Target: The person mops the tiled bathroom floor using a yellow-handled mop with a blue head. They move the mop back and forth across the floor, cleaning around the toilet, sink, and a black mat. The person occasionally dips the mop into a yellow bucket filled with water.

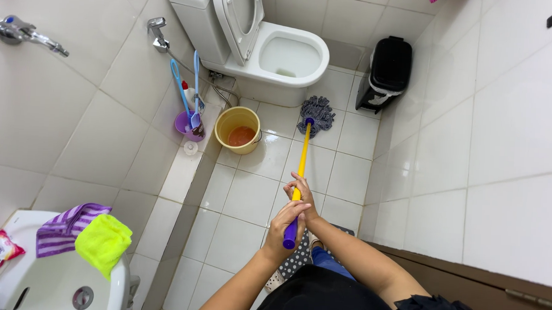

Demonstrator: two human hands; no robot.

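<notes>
Both hands grip the yellow mop handle (301, 159) at lower centre: left hand (283, 226) wrapped tight around its purple end, right hand (302, 190) closed just above. The handle runs up the frame to the grey mop head (317, 113) on the tiled floor (249, 197), between the yellow bucket (238, 130) and black bin (386, 73), below the toilet (280, 56).

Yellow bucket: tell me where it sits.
The yellow bucket stands on the floor left of the mop head, just before the toilet.
</notes>
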